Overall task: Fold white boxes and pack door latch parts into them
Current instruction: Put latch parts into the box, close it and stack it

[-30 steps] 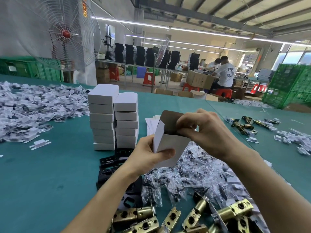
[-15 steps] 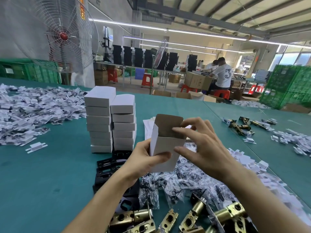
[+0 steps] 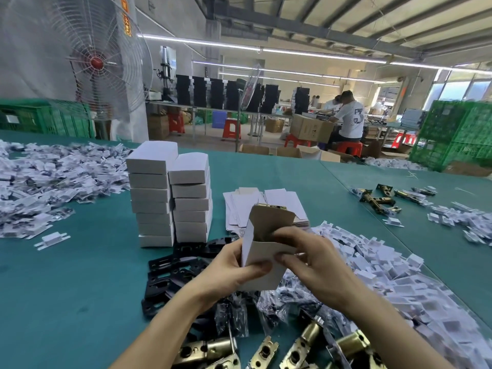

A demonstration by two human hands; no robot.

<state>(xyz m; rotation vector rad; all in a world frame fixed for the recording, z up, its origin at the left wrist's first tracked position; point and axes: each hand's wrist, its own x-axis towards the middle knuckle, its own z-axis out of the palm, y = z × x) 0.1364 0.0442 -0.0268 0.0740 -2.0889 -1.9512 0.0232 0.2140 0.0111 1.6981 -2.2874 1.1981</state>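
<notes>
I hold a small white box (image 3: 262,251) upright above the green table (image 3: 66,288), its brown-lined top flap standing open. My left hand (image 3: 229,270) grips the box from the left, thumb across its front. My right hand (image 3: 311,257) pinches the box's right side near the opening, fingers at the rim. A brass edge shows at the top of the flap. Brass latch bodies (image 3: 300,347) lie at the near edge. Black plates (image 3: 173,265) and bagged small parts (image 3: 269,302) lie under my hands.
Two stacks of closed white boxes (image 3: 170,198) stand left of centre. Flat unfolded boxes (image 3: 239,206) lie behind the held box. White plastic pieces are heaped at the left (image 3: 48,179) and right (image 3: 394,278). More latches (image 3: 378,198) lie far right. A fan (image 3: 95,62) stands behind.
The box has come lower and nearer to me. My right hand moved from over the top flap to the box's right side at the opening. The left hand's grip is unchanged.
</notes>
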